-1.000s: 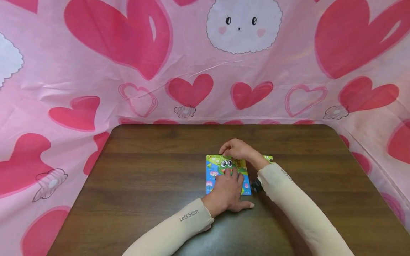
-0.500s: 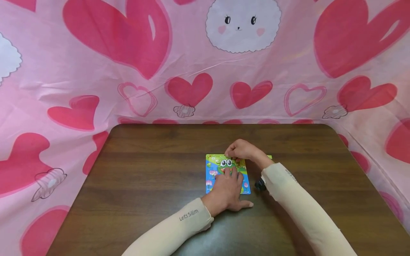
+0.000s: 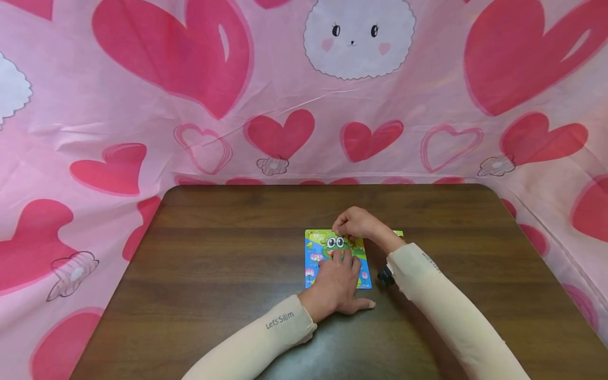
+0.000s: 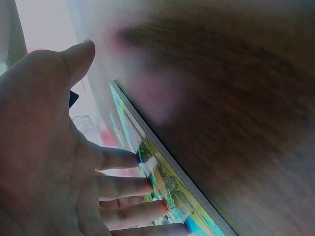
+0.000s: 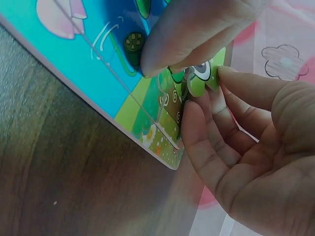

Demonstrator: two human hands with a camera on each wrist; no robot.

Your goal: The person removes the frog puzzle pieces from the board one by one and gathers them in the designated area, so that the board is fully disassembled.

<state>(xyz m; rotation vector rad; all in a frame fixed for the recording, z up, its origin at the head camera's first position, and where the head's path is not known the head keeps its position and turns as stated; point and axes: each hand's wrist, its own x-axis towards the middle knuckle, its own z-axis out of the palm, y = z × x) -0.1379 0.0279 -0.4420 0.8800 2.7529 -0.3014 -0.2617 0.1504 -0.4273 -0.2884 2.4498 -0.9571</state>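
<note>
A frog jigsaw puzzle (image 3: 313,258) in green and blue lies flat on the wooden table, with seams between its pieces. My left hand (image 3: 336,285) rests on its lower middle, fingers straight and thumb out to the side; in the left wrist view its fingertips (image 4: 160,206) touch the picture. At the puzzle's top edge, my right hand (image 3: 358,222) has curled fingers. Seen from the right wrist, that hand pinches a green puzzle piece (image 5: 197,87) with part of a frog's eye on it. The piece stands tilted up from the board. Left fingers hide part of it.
Another green bit, seemingly a loose puzzle piece (image 3: 400,233), shows from behind the right wrist. The brown table (image 3: 214,295) reaches back to a pink heart-printed cloth (image 3: 285,95). A small black device (image 3: 386,275) sits under the right wrist.
Since a second ago my right hand has shifted slightly right along the puzzle's top edge, its fingers drawing in. Over the last half second it barely moves. The left hand stays put.
</note>
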